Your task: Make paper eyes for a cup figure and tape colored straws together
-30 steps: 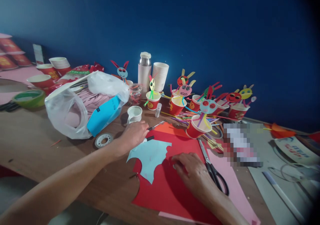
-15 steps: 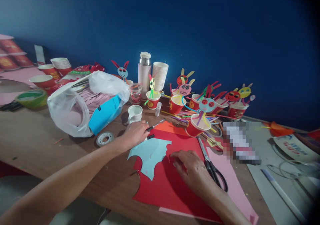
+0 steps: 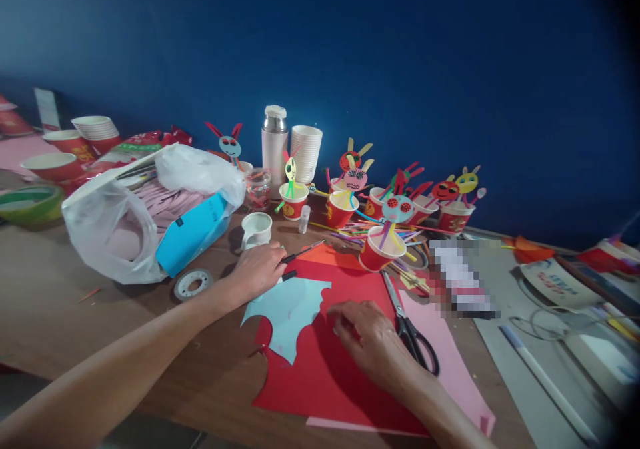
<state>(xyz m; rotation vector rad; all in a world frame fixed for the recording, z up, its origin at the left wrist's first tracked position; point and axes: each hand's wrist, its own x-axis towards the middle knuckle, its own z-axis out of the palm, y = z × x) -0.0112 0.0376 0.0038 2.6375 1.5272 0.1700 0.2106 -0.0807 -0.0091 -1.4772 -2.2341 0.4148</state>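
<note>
- From my remote post, I see the left hand (image 3: 260, 269) at the top edge of a scalloped pale blue paper (image 3: 285, 309), fingers bunched at a slim black-handled tool (image 3: 303, 252); whether that grip pinches it, I cannot tell.
- The right hand (image 3: 371, 337) is over the smooth red sheet (image 3: 320, 392), its grip loosely spread, thumb apart from the curved forefinger; a strip of red separates it from the blue paper.
- Room is tight on the right: metal-bladed scissors (image 3: 407, 326) lie just beside the right hand, where the red sheet meets a pink sheet (image 3: 445, 342).
- Leftward, I have brown worktop (image 3: 200, 386) between the red sheet's notched edge and a white, ring-shaped spool (image 3: 194, 284).
- Behind the left hand stand a white cup (image 3: 257, 229) and a crinkled, translucent plastic bag (image 3: 120, 236).
</note>
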